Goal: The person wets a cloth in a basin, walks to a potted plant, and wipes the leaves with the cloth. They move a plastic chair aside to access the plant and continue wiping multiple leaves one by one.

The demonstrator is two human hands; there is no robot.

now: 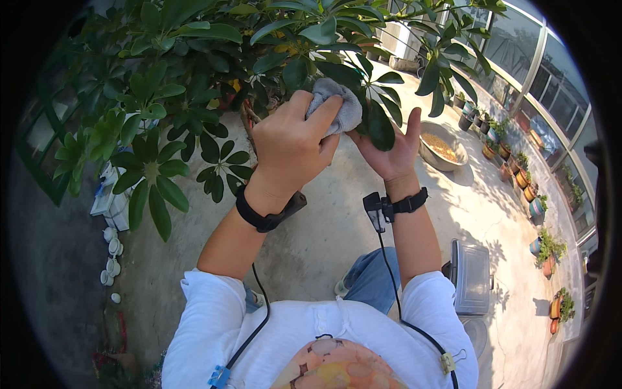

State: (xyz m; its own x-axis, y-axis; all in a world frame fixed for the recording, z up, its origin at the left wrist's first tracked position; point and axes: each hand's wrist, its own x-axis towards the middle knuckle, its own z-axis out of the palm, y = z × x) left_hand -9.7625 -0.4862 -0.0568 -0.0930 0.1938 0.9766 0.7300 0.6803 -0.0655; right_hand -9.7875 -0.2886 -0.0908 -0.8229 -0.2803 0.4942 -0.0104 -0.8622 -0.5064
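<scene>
A bunched grey cloth (335, 107) is gripped in my left hand (294, 138), against the leaves of a large umbrella plant (158, 170). Close to its right, my right hand (388, 148) is turned palm up below drooping leaves, its thumb raised. A long green leaf (380, 125) hangs in front of that palm, and part of the fingers is hidden behind foliage. Whether those fingers touch a leaf I cannot tell. Both wrists wear black straps with devices and cables.
Branches fill the upper view. A basin (443, 146) with yellowish bits stands on the concrete floor beyond my right hand. Potted plants (524, 177) line the windowed wall. A lidded grey bin (470, 277) is by my right elbow. White pots (115, 247) and a green metal frame (51, 141) are at left.
</scene>
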